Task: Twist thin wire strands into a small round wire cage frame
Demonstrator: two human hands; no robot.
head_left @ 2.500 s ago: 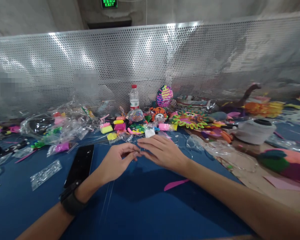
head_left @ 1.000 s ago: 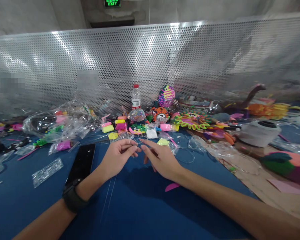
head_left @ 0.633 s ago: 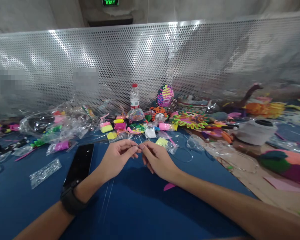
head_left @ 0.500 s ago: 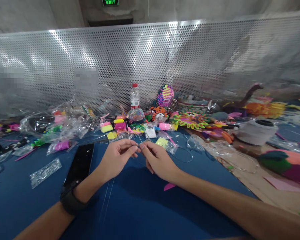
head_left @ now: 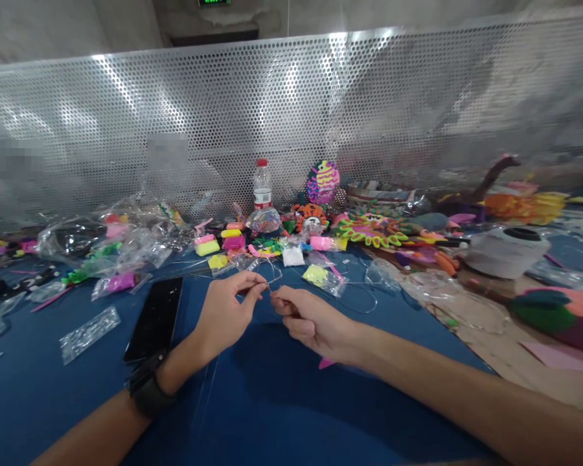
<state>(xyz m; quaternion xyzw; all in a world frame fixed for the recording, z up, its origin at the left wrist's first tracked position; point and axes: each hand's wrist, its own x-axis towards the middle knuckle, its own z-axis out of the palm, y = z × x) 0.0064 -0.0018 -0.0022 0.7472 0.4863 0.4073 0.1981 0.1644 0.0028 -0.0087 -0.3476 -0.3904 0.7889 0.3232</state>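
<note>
Over the blue table my left hand [head_left: 228,310] pinches a thin pale strand [head_left: 274,279] between thumb and fingertips. My right hand [head_left: 315,320] is closed too, its thumb and forefinger pinching the strand a short way to the right. A small loop of it rises above the fingertips; whether it is thread or wire I cannot make out. Fine clear lines trail over the table below my left wrist, which wears a black watch [head_left: 149,388]. Beneath my right hand lies a pink scrap [head_left: 326,364], partly covered.
A black phone [head_left: 154,318] lies left of my hands, beside a clear bead-like packet [head_left: 89,333]. Behind are coloured clay packs [head_left: 208,246], a red-capped bottle [head_left: 262,184] and a flower-like clay piece [head_left: 374,230]. A white spool-like object [head_left: 508,254] stands right. A perforated metal screen [head_left: 214,116] closes the back.
My fingertips have moved slightly apart, and a small loop of the strand now shows between and above them. My right hand has turned, with its fingers curled more.
</note>
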